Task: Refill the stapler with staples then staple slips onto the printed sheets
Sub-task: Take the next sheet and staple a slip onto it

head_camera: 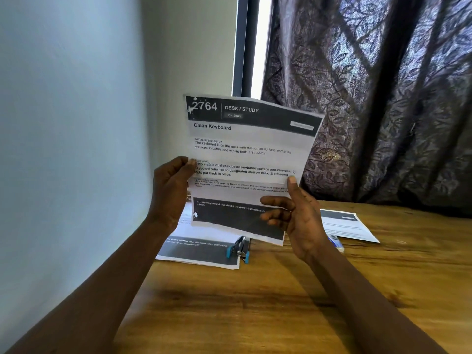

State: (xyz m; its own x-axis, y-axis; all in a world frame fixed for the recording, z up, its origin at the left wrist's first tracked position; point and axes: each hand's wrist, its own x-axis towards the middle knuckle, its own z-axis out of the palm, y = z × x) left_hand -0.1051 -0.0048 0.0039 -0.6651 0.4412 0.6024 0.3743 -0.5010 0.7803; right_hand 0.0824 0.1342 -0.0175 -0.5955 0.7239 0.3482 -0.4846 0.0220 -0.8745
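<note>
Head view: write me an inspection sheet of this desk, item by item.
Surface: wooden desk, grain visible.
Job's things: printed sheet headed "Clean Keyboard" held up above the desk; stapler lies by the stack of sheets at left; more sheets at right.
Clutter: small blue-and-white item behind the right wrist, mostly hidden.
Grippers: left hand pinches the held sheet's left edge; right hand holds its right edge.
Cables: nothing seen.
Surroundings: plain wall at left, patterned curtain at right, window strip between.

Matt paper sheet (245, 159), grained wooden desk (255, 302)
</note>
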